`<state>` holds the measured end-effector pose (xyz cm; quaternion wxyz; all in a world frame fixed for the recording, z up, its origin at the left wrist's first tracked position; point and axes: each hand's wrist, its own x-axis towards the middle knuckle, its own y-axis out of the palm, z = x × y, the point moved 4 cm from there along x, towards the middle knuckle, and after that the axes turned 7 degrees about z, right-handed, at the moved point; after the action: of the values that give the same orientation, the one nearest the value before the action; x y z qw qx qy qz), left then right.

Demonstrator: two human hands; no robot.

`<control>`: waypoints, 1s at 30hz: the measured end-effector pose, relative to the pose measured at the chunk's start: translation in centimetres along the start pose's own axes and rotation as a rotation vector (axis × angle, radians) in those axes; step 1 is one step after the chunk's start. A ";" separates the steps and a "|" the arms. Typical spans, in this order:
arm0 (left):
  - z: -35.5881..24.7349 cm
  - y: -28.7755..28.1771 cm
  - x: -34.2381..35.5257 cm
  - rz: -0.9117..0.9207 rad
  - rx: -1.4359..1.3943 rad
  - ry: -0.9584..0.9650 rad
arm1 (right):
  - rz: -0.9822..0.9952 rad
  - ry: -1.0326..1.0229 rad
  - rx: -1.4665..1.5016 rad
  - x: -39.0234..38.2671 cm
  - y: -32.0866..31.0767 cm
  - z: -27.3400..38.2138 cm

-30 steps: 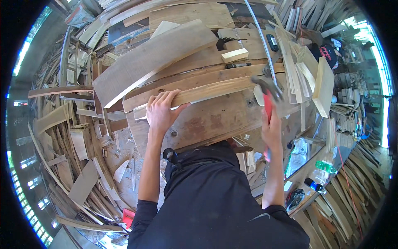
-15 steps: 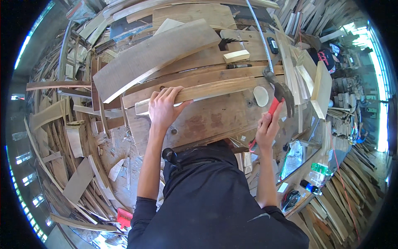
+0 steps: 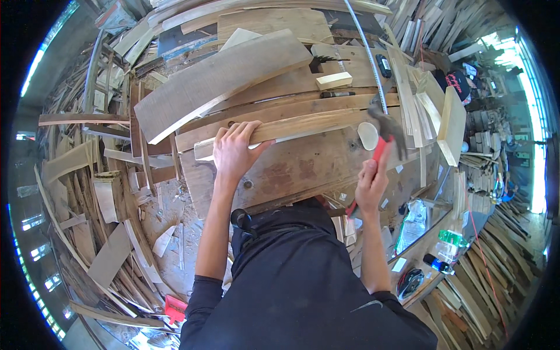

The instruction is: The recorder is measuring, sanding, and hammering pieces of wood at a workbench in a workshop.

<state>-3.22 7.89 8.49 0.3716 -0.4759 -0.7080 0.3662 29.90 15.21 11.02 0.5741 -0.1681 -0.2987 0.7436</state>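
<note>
Wood strip (image 3: pixel 312 124): long, narrow, honey-brown, with grain running lengthwise; paler toward the left end; a whitish edge shows along the near side; any bend in it cannot be told from lens curve.
Strip position: lies across the workbench (image 3: pixel 286 172), left end jutting past the left hand (image 3: pixel 234 150), right end near the hammer (image 3: pixel 384 140).
Left hand: gripping the strip near its left end, fingers laid over the top, thumb along the near side.
Right hand (image 3: pixel 371 188): closed around the hammer's red handle.
Hammer: dark head uppermost, claw side toward the right, slightly blurred; contact with the bench or strip cannot be told.
Oval piece (image 3: pixel 367 136): off-white, flat, on the bench just left of the hammer.
Beyond the strip: a darker brown board (image 3: pixel 280 111) alongside; a wide grey-brown plank (image 3: pixel 224 84) set at a slant; a small pale block (image 3: pixel 334 80).
Measuring tape (image 3: pixel 366 49): pale blade stretched out at upper right, a black device (image 3: pixel 383 65) beside it.
Right side: a pale thick board (image 3: pixel 452 125), tilted.
</note>
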 end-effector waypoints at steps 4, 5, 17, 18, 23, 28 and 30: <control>-0.2 -0.2 0.1 -0.031 -0.020 0.029 | -0.070 -0.116 0.092 0.5 -0.4 1.2; -0.2 -0.2 0.0 -0.019 -0.017 0.023 | 0.031 -0.083 -0.041 1.0 -0.6 1.3; -0.1 0.1 0.0 0.007 -0.017 -0.007 | 0.133 -0.122 -0.060 -1.1 2.9 4.0; 0.2 0.1 -0.3 0.007 -0.010 -0.019 | 0.299 0.009 -0.081 -0.7 3.3 5.6; 0.0 0.2 0.0 -0.042 -0.008 0.010 | 0.094 -0.124 0.071 -2.2 4.7 5.2; 0.5 0.0 -0.1 0.067 -0.032 -0.084 | 0.263 -0.082 0.020 -1.2 5.1 6.0; 0.4 -0.6 -0.4 0.010 0.002 0.087 | 0.256 -0.182 -0.027 -1.1 4.8 5.7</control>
<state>-3.74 7.32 8.74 0.4010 -0.4944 -0.6884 0.3477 23.21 11.94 12.19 0.4427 -0.1445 -0.3357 0.8188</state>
